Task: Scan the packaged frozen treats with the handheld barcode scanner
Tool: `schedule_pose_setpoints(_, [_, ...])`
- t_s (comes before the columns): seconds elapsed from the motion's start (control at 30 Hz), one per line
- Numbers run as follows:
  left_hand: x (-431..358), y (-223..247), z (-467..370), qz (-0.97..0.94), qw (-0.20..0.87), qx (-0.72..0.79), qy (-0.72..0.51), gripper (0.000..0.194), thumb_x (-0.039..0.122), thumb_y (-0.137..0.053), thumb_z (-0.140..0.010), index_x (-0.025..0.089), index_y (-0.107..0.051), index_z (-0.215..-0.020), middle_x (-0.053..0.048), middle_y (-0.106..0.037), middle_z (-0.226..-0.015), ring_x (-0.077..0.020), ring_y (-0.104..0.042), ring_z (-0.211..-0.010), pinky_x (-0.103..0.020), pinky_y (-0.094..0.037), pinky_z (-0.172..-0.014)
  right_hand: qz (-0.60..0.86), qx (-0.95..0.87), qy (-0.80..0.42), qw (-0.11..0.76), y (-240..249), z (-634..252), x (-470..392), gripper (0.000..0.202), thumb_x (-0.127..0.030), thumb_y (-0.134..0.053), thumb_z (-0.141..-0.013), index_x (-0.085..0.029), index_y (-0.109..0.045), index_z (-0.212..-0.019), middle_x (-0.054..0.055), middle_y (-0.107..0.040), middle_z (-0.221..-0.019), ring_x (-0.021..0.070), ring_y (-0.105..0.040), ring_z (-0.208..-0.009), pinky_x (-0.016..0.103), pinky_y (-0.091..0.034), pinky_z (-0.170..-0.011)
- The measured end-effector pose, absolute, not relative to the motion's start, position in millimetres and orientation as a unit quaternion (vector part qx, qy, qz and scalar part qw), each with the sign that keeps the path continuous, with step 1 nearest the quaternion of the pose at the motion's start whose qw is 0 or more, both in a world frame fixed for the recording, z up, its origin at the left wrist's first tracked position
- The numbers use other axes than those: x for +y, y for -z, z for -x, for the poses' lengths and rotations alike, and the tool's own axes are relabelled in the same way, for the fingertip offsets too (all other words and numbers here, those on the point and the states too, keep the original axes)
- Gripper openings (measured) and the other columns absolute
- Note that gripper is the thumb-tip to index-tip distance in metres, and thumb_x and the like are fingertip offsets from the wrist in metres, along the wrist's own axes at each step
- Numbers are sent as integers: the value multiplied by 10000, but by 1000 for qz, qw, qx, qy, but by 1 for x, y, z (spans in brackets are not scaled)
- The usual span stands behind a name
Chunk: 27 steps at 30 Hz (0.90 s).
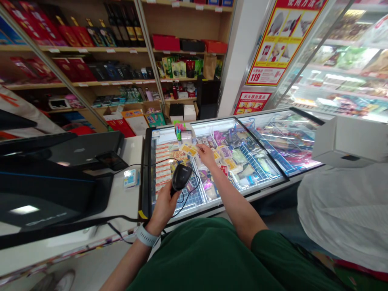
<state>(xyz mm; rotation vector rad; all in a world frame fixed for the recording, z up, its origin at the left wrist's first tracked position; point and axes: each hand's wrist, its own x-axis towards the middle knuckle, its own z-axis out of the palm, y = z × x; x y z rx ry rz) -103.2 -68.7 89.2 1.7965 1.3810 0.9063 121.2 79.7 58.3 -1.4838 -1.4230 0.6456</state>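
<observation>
My left hand [164, 205] is wrapped round the handle of a black barcode scanner [182, 176], which is held up over the left part of the glass-topped freezer [194, 207]. A thin black cable loops beside it. Farther forward, my right hand [206, 155] pinches the edge of a yellow and white packet [189, 150] above the glass. Behind the packet stands a small dark-framed display [186, 136], with bright green and pink items [179, 130] at its left. Packaged goods in wire baskets show through the glass.
At the left, a white counter [130, 151] bears black register equipment [45, 194] and a small blue and white pack [130, 178]. A person in white [342, 210] stands close at the right, beside a white box [351, 141]. Stocked shelves [106, 50] line the back.
</observation>
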Motion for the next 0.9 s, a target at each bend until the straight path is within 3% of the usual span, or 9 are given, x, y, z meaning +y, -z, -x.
schedule_pose_setpoints(0.6, [-68, -90, 104, -697, 333, 532, -347, 391, 319, -536, -847, 163, -548, -1205, -112, -654, -1147, -264, -607, -1070, -398, -453, -943, 604, -574, -275, 480, -50, -120, 76, 280, -221, -545, -805, -185, -684, -1047, 23, -711, -949, 154, -641, -788, 291, -511, -806])
schedule_pose_setpoints(0.8, [-76, -94, 107, -694, 329, 533, -355, 396, 351, -544, -841, 156, -558, -1185, -111, -662, -1127, -261, -615, -1048, -381, -465, -927, 621, -489, -303, 533, -36, -155, 66, 325, -287, -550, -777, -164, -663, -1055, 39, -704, -902, 145, -625, -734, 272, -524, -700])
schedule_pose_setpoints(0.9, [-79, -95, 109, -691, 332, 536, -354, 426, 360, -542, -839, 153, -547, -1212, -109, -666, -1122, -261, -622, -1039, -375, -470, -923, 640, -385, -314, 586, -22, -195, 53, 342, -311, -560, -746, -133, -655, -1022, 29, -682, -808, 117, -583, -616, 237, -503, -597])
